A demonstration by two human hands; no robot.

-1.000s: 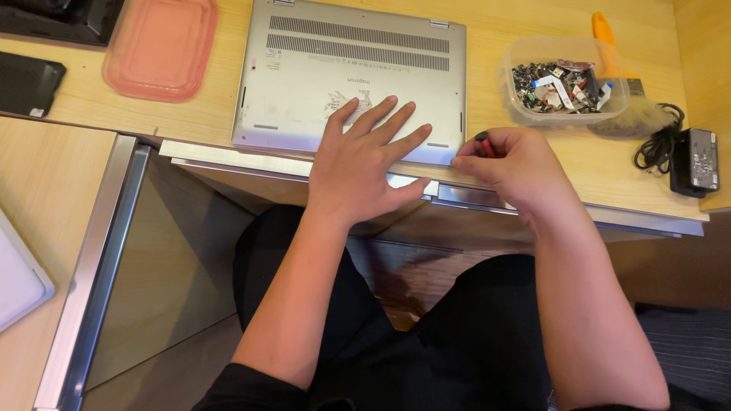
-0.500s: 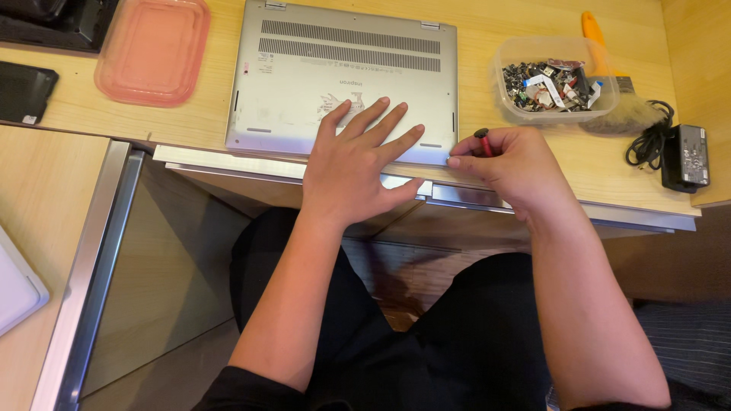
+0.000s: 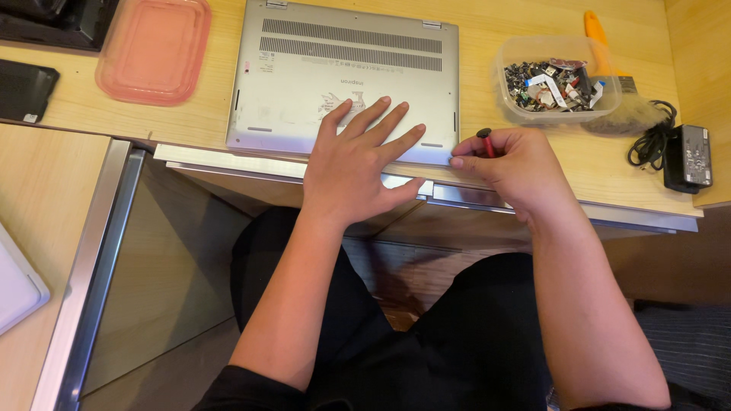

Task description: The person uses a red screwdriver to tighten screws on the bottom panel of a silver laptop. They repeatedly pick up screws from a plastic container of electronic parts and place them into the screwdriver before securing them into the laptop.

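Head view: looking down at a wooden desk (image 3: 533, 160) and the person's lap in dark clothing.
Laptop (image 3: 304, 84): silver, closed and upside down, its vented underside facing up, lying at the near edge of the desk in front of the person.
Left hand (image 3: 358, 164): wide open, palm down, fingers (image 3: 381, 122) spread flat on the laptop's underside near its front edge; the thumb sticks out toward the right along that edge. It grips nothing.
Right hand (image 3: 514, 164): curled narrow around a small tool (image 3: 485, 141) with a red and black handle, held between thumb and fingers; only the handle's top shows. The hand sits at the laptop's near right corner, fingertips just touching the casing edge. The tool's tip is hidden by the hand.
Tub (image 3: 552, 80): clear plastic, on the desk right of the laptop, holding mixed small parts in black, white and red.
Brush (image 3: 609, 84): orange handle, pale bristles, lying just behind and beside the tub.
Adapter (image 3: 689, 156): black power brick with coiled cable, at the desk's far right.
Lid (image 3: 152, 49): pink, translucent, rounded rectangle, lying flat left of the laptop.
Black device (image 3: 23, 87): flat, at the desk's left edge; what kind I cannot tell.
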